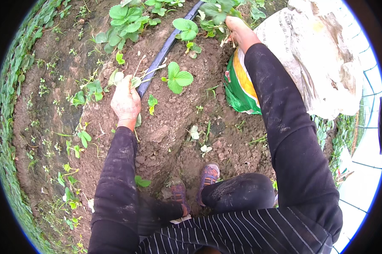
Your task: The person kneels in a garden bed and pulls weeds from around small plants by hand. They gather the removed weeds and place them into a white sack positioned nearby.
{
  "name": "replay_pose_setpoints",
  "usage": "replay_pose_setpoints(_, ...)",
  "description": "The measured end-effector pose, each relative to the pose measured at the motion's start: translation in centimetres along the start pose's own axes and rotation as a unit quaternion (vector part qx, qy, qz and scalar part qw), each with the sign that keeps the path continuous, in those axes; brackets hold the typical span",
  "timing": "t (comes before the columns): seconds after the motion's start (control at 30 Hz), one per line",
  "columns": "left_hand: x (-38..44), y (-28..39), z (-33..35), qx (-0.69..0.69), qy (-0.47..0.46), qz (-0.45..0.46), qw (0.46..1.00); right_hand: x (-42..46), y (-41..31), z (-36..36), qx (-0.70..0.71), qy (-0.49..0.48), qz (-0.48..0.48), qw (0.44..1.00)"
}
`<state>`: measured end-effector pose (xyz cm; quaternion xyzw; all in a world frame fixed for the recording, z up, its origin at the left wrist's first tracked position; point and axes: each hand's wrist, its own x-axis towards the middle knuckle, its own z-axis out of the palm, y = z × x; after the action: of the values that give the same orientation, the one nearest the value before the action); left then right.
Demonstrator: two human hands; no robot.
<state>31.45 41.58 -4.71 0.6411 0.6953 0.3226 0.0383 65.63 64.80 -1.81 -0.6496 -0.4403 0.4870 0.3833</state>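
My left hand point(126, 103) is closed around pale, wilted leaves with dry stalks point(143, 74), low over the soil. Just beyond it a black drip irrigation hose point(165, 49) runs up the bed. My right hand point(241, 31) is stretched out at the top right, gripping a leafy green bunch point(218, 12), seemingly strawberry leaves; pale stalk ends hang below it. Between the hands, a small strawberry plant point(178, 77) with broad leaves grows beside the hose. Larger strawberry plants point(124, 22) stand further up the bed.
A filled white, green and yellow woven sack point(305, 60) bearing print stands right, beside my right arm. Small weeds point(43, 87) dot the left soil. Dense foliage point(7, 127) lines the left edge. My shoes point(208, 177) are on bare soil point(165, 133).
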Motion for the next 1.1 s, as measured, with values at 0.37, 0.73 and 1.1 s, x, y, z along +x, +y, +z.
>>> replay_pose_setpoints(0.37,0.3,1.1,1.0,-0.017,0.026,0.017,0.999,-5.2,10.2,-4.8,0.277,0.013,-0.081,0.957)
replay_pose_setpoints(0.73,0.1,0.4,-0.1,-0.003,-0.002,-0.007,1.000,-11.9,-1.1,3.1,-0.302,0.008,-0.159,0.940)
replay_pose_setpoints(1.1,0.0,-0.3,-0.4,0.019,-0.015,-0.010,1.000,-9.3,-1.4,8.0,-0.588,0.025,-0.138,0.797)
